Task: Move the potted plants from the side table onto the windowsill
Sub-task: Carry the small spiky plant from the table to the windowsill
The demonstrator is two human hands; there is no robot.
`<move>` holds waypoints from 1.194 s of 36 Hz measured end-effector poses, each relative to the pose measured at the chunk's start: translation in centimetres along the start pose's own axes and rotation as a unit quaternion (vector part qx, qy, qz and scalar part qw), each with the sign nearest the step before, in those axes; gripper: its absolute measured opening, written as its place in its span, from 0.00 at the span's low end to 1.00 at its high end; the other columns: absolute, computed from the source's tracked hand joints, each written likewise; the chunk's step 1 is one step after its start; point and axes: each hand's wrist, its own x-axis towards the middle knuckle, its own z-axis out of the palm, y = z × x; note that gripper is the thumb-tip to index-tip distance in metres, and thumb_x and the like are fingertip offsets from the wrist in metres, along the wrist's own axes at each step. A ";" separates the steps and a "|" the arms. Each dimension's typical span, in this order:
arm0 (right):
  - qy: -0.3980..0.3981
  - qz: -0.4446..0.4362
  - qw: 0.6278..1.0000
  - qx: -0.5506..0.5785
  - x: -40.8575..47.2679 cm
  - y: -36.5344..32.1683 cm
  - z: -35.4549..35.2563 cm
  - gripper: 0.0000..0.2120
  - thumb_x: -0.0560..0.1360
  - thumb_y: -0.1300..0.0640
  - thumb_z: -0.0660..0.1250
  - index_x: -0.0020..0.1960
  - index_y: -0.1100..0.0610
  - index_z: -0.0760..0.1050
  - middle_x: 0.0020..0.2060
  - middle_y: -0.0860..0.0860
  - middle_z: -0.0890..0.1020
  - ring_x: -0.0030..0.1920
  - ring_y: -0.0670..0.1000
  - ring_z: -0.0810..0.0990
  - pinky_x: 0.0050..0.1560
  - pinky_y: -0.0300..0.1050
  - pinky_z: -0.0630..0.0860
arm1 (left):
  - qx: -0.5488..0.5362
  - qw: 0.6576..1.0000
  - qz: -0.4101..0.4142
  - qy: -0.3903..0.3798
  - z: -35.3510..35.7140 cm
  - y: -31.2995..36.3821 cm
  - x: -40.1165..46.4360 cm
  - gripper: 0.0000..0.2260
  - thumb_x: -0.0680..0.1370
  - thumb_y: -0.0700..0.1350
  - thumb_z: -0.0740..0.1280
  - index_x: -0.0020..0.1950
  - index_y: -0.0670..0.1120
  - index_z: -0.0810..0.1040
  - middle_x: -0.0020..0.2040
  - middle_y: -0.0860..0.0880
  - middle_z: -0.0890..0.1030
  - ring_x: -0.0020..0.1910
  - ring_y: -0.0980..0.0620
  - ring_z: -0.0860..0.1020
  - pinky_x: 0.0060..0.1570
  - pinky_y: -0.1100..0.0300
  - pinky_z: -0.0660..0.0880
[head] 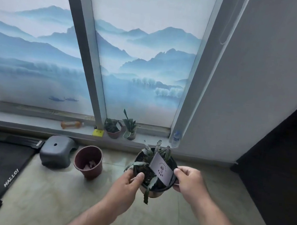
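From the head camera, the black potted plant (155,170) is in mid-air, held over the floor just short of the windowsill (32,121), below and to the right of the two small plants (113,127) already standing on the sill by the window frame post.

The pot looks like thin plastic filled with dark soil, so it is probably moderately light but bottom-heavy, with a rim that would flex under a hard squeeze. The trailing flat stems droop over the edge and would bruise or snap if pinched. A stiff grey card (161,168) stands tilted in the soil and could fall out if the pot tips. The rim and upper wall, on opposite sides, are the sensible places to hold.

That is how it is held. The left hand (128,181) is curled on the near-left rim, thumb over the top edge and resting by the soil. The right hand (189,180) closes on the right rim, thumb and fingertips pinching it; whether they also touch the card's corner is hard to tell. Both forearms reach forward toward the sill, and the pot is roughly level.
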 end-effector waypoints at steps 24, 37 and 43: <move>-0.054 0.086 0.995 -0.021 36.9 -6.2 3.7 0.12 0.82 0.60 0.62 0.47 0.67 0.80 0.38 0.56 0.78 0.40 0.53 0.77 0.42 0.49 0.75 | -0.058 0.993 -0.094 0.033 0.0 3.8 36.9 0.06 0.83 0.45 0.64 0.57 0.51 0.78 0.41 0.61 0.84 0.44 0.54 0.77 0.47 0.54 0.74; -0.049 0.132 0.990 0.005 56.5 -1.7 10.6 0.16 0.83 0.63 0.61 0.45 0.57 0.86 0.48 0.64 0.86 0.44 0.55 0.83 0.57 0.65 0.80 | -0.044 0.990 -0.134 0.012 -2.2 -4.0 58.2 0.08 0.82 0.47 0.64 0.59 0.58 0.77 0.50 0.63 0.85 0.48 0.72 0.80 0.63 0.55 0.75; -0.045 0.149 0.988 -0.010 65.2 4.4 12.5 0.21 0.83 0.63 0.61 0.41 0.49 0.88 0.45 0.61 0.88 0.44 0.57 0.84 0.57 0.67 0.80 | -0.030 0.987 -0.159 -0.002 -1.2 -11.0 66.2 0.10 0.82 0.47 0.64 0.62 0.59 0.75 0.55 0.63 0.83 0.47 0.75 0.78 0.64 0.56 0.74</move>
